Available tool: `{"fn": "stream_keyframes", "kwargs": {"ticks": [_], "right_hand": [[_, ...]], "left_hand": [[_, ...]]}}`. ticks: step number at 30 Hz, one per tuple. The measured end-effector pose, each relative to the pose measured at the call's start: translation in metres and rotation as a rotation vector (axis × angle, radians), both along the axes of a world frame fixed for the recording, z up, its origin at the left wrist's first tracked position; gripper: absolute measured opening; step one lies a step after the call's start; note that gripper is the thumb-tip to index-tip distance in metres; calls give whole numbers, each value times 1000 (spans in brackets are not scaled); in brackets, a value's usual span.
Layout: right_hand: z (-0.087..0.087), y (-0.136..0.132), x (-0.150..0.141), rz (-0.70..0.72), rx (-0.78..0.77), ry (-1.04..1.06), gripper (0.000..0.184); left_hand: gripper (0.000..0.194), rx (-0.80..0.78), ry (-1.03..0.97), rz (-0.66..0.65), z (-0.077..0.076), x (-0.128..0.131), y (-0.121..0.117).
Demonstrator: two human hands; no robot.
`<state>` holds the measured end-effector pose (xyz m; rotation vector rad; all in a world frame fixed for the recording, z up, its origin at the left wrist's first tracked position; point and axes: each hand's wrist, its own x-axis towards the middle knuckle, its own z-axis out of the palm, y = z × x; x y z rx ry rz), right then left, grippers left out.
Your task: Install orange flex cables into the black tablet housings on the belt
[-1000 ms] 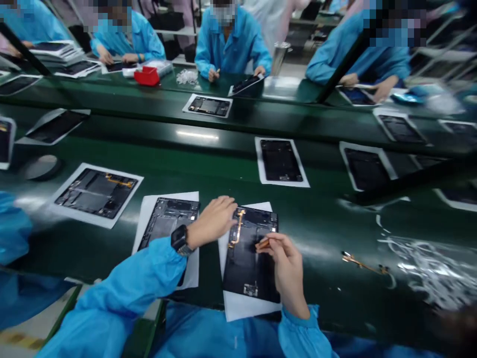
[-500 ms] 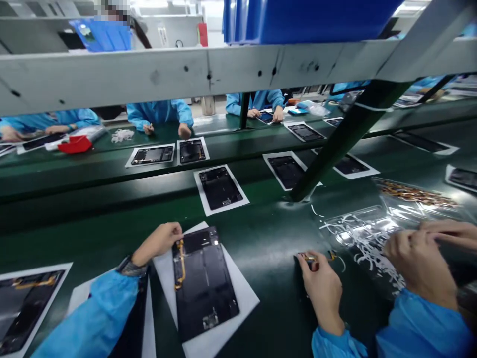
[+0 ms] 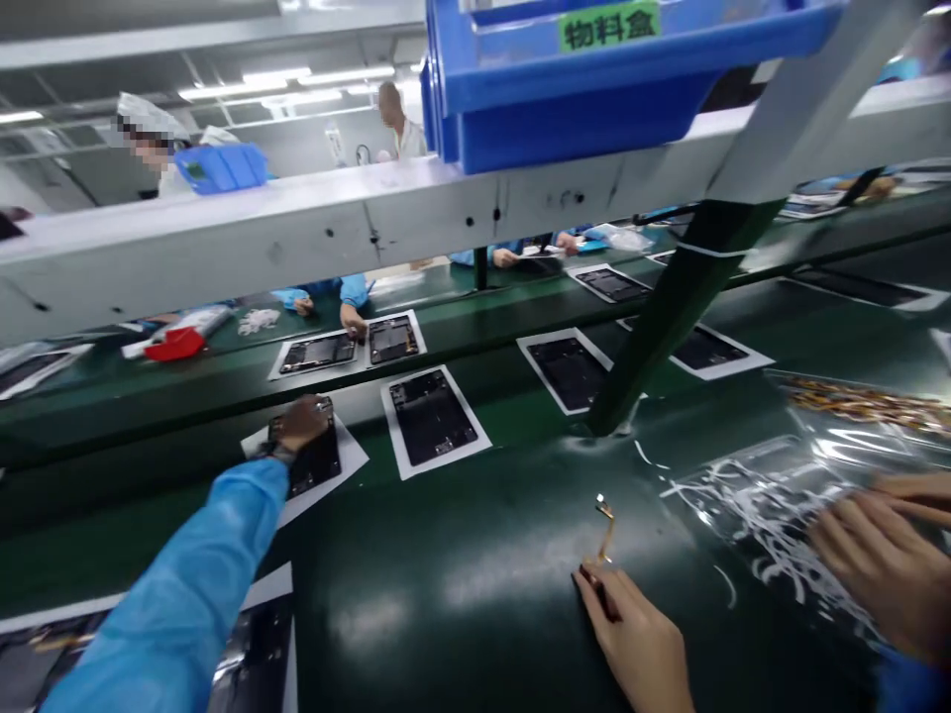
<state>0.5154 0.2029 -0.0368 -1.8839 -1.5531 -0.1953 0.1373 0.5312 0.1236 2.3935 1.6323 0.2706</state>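
My left hand (image 3: 303, 424), a little blurred, reaches out across the green work surface. Its fingers are closed at the upper edge of a black tablet back (image 3: 318, 463), which lies on a white sheet (image 3: 349, 446); hand and wrist cover part of the tablet. Near the front, my right hand (image 3: 643, 639) is closed in a pinch just above the surface. A thin orange flex cable (image 3: 607, 530) with a small connector at its far end sticks out from its fingertips. Something dark shows between thumb and forefinger, too small to name.
Another person's hands (image 3: 884, 564) work at right beside white strips (image 3: 773, 525) on clear plastic. Flex cables (image 3: 869, 401) lie in a clear tray. More tablet backs (image 3: 431, 416) lie on sheets. A green post (image 3: 661, 317) and a shelf beam (image 3: 282, 238) with a blue bin (image 3: 580, 119) stand ahead.
My left hand has moved forward and away, and the tablet on its sheet is now farther back. The flex cable now extends forward from my right fingertips. The view has tilted up.
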Motion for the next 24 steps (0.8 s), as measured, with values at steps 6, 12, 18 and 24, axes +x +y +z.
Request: {"fn": "stream_keyframes", "kwargs": {"ticks": [6,12,18,24], "right_hand": [[-2,3,7,-42,-113,184,58],[-1,2,10,-32,-88,233,65],[3,3,12,7,40,216,58],[14,3,11,-23,133,223,46]], "left_hand": [[24,-8,187,-381,-71,87,-54],[16,-24,404,-413,-84,113,-62],[27,-73,558,-470,-73,109,-59],[26,-16,565,-478,-61,104,-66]]}}
